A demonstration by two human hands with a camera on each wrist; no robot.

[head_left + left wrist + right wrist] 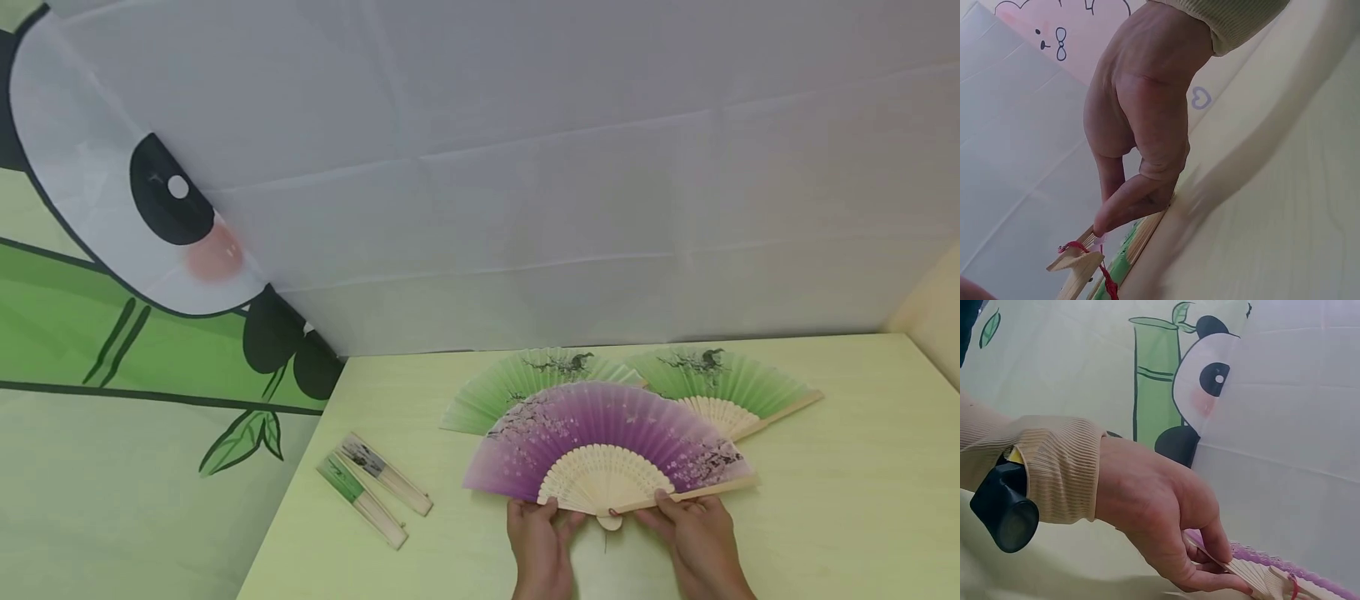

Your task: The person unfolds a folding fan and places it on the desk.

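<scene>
The purple fan (611, 421) is spread over the tabletop (840, 492). The left hand (542, 542) pinches its left lower edge with the fingers, the right hand (701, 537) its right one, probably for keeping it open. Green fans (498, 387) lie behind it.

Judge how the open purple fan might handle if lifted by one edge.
The purple fan is probably light, being thin pleated leaf on slim slats. The leaf may flex or crease, while the thicker guard stick looks stiffer. Since the slats converge at the base, it could partly fold.
</scene>
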